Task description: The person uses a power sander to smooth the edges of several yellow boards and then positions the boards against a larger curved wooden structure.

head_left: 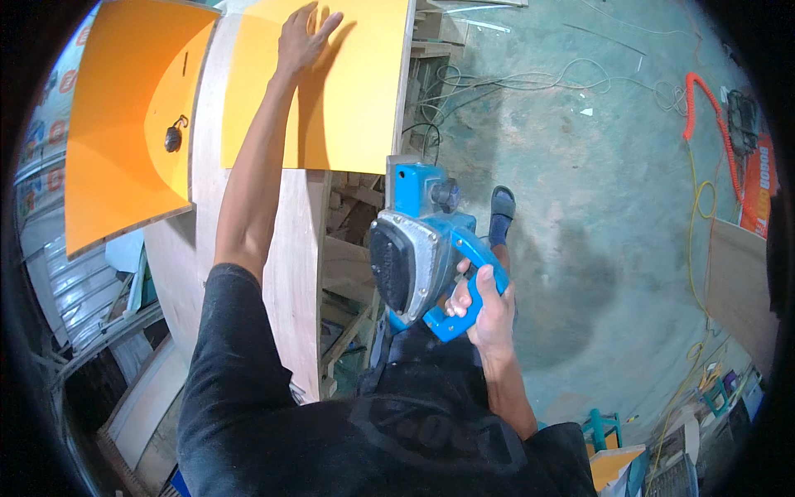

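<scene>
My right hand (482, 308) is wrapped round the rear handle of a blue electric hand planer (416, 224). The planer is at the right edge of a yellow-faced panel (364, 91), by its near corner; whether it touches the edge I cannot tell. Stretched far forward, my left hand (305, 37) is over the panel's yellow face with its fingers apart, casting a shadow there. The panel rests on a pale wooden bench top (286, 273).
A second yellow panel (103, 149) stands at the left, with a small dark tape-measure-like object (173, 137) against it. Wood offcuts (352, 207) fill the space beneath the bench. Loose cables (530, 81) and a coiled red hose (720, 124) lie across the green floor (580, 166).
</scene>
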Motion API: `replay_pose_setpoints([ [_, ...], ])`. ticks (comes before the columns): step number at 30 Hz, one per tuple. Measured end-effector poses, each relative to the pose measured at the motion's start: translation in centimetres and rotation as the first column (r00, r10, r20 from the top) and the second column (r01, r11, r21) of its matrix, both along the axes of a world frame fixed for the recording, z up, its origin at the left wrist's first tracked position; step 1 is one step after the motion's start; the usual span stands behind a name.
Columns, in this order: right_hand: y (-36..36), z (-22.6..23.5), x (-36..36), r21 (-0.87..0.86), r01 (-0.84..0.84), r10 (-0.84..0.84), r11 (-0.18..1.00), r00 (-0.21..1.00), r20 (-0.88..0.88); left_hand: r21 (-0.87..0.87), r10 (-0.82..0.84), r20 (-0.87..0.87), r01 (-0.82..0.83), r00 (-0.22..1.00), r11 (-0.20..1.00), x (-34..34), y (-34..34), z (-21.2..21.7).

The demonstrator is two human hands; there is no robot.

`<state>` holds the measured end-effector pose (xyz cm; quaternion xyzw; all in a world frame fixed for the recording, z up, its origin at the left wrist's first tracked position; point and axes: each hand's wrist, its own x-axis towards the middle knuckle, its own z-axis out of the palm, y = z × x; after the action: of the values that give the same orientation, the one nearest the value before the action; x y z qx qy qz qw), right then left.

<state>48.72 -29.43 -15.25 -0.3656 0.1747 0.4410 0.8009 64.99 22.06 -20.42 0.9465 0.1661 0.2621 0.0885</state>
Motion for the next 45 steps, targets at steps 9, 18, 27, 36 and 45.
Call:
replay_pose_setpoints([
  [9, 1.3, -2.2, -1.5, -0.003, 0.001, -0.001, 1.0, 0.999, -0.051, 0.068, 0.079, -0.322, -0.06, 0.943, 0.996, 10.8, 4.8, -0.2],
  [18, 1.8, -2.0, -1.5, -0.144, -0.063, 0.057, 0.988, 0.997, -0.05, -0.003, 0.149, -0.286, -0.156, 0.946, 0.988, 12.2, 2.3, -1.3],
  [27, 2.5, -2.3, -0.9, -0.121, -0.067, 0.068, 0.99, 0.998, 0.006, -0.033, 0.203, -0.276, -0.221, 0.939, 0.975, 11.9, 0.9, -0.5],
  [36, 3.7, -3.0, 1.7, -0.07, -0.034, 0.036, 0.997, 0.999, 0.031, -0.056, 0.238, -0.275, -0.263, 0.931, 0.963, 12.6, 0.4, 0.1],
  [45, 5.7, -2.6, 5.9, -0.023, -0.044, 0.044, 0.999, 0.999, -0.012, -0.051, 0.273, -0.247, -0.294, 0.93, 0.954, 13.3, 0.7, 0.3],
])
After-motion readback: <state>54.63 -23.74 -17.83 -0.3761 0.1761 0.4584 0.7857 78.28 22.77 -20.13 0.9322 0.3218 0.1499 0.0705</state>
